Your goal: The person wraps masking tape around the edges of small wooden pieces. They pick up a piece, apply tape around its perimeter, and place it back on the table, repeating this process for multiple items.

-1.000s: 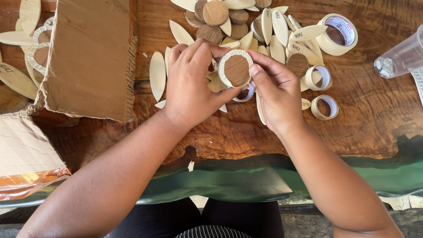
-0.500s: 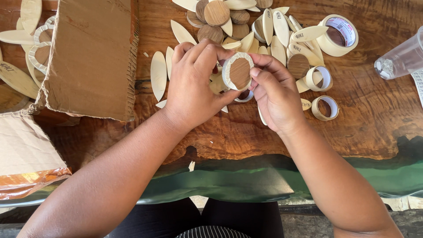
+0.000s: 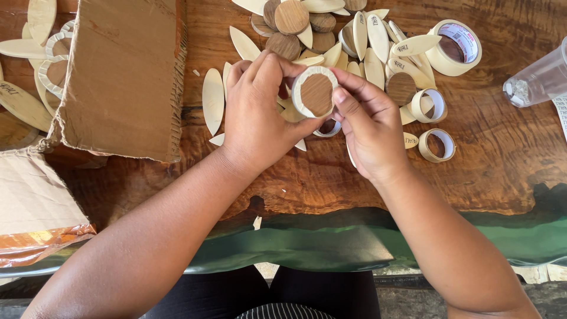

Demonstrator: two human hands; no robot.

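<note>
Light: bright, even daylight.
Shadows: soft and short beneath the hands.
Glare: sheen on the wooden table [image 3: 502, 159].
Focus: sharp throughout, with no visible blur or edge distortion.

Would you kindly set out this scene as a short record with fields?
Left hand: left hand grips the ringed disc from its left side.
Right hand: right hand pinches the disc's right edge.
Disc: brown wooden round inside a pale ring, held above the table.
Behind: pale leaf-shaped pieces, brown rounds.
Right: tape roll, small pale rings, clear plastic cup.
Left: cardboard.
</note>
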